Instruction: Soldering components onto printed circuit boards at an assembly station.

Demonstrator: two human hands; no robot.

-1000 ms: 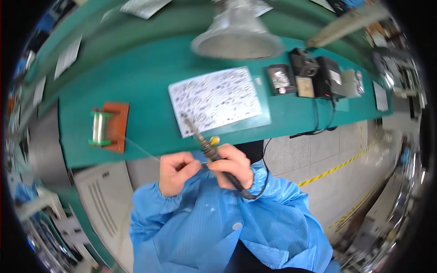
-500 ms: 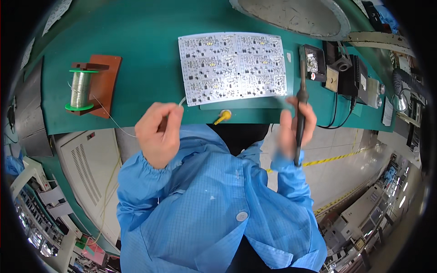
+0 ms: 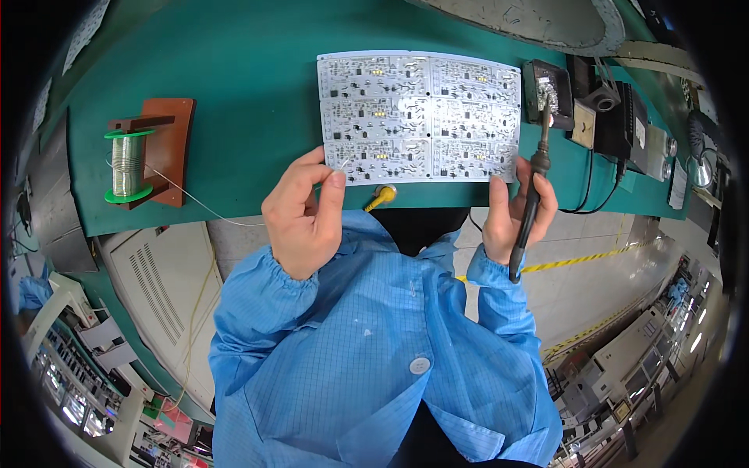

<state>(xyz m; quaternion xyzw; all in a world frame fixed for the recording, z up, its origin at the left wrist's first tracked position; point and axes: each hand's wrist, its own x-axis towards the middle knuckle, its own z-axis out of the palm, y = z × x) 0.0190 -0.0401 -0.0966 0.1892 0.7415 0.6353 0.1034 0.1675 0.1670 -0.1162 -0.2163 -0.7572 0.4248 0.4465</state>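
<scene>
A white circuit board panel (image 3: 382, 121), covered in small parts, is gripped at its two near corners. My left hand (image 3: 306, 214) pinches the left corner, thumb on top and fingers at the edge. A thin strand of solder wire (image 3: 204, 201) runs toward this hand from a green-ended solder spool (image 3: 129, 165); where it passes through the fingers is hidden. My right hand (image 3: 515, 214) holds a black soldering iron (image 3: 532, 199), its tip pointing away from me, while thumb and fingers also take the panel's right corner.
The spool sits on a brown stand (image 3: 178, 148) at the left. A small black tray of solder bits (image 3: 550, 97) lies beyond the iron's tip, near a black soldering station (image 3: 616, 121). A yellow plug (image 3: 382, 196) is at the green table's (image 3: 250, 125) front edge. A round grey-rimmed object (image 3: 538, 23) overhangs the back.
Both hands have moved onto the panel's near corners and taken hold. The panel has shifted and appears larger and squarer to me. The iron has stayed in my right hand.
</scene>
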